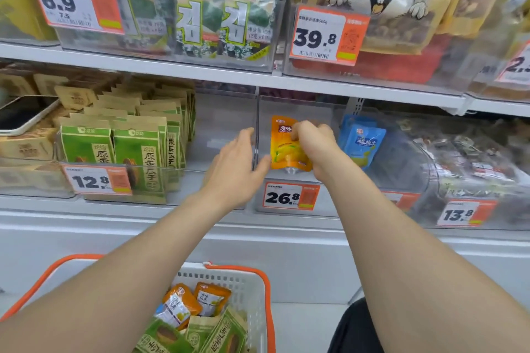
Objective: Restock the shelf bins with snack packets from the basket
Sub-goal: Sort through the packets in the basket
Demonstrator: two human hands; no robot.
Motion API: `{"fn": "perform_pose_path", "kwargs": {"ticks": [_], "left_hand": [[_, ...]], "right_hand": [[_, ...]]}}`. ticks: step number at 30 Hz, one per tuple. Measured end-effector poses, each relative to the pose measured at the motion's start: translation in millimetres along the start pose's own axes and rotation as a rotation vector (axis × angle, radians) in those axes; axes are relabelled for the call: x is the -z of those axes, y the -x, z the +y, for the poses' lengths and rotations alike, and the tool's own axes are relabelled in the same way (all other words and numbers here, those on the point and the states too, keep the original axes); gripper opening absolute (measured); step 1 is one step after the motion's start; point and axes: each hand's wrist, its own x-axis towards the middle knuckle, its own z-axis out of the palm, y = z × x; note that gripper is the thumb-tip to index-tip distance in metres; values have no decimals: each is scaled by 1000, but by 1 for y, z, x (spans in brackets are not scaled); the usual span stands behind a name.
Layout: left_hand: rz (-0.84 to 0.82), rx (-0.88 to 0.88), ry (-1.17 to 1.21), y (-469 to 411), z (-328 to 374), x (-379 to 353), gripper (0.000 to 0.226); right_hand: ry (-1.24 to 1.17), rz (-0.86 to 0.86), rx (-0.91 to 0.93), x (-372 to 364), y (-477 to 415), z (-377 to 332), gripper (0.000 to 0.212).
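My right hand (314, 146) grips an orange-yellow snack packet (285, 149) upright inside the clear shelf bin (289, 180) above the 26.8 price tag. My left hand (236, 163) reaches in with straight fingers, its thumb near the packet's lower left edge and its fingers by the bin's clear divider. Down at the bottom, the white basket with orange rim (255, 286) holds orange packets (183, 304) and green packets (218, 335).
Green packets (114, 149) fill the bin on the left above the 12.8 tag. Blue packets (361, 140) stand in the bin to the right. A phone (23, 114) lies on boxes at far left. Seaweed packs (212, 8) sit on the shelf above.
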Motion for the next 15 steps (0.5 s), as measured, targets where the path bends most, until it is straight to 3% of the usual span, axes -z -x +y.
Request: {"fn": "perform_pose_path", "kwargs": {"ticks": [5, 8, 15], "left_hand": [[65, -1, -178, -4, 1, -3, 38], [83, -54, -215, -6, -3, -4, 31], [65, -109, -188, -11, -9, 0, 35]], "right_hand": [[-35, -125, 40, -11, -10, 7, 43], [-28, -159, 68, -16, -17, 10, 37], [92, -171, 92, -13, -49, 20, 33]]}}
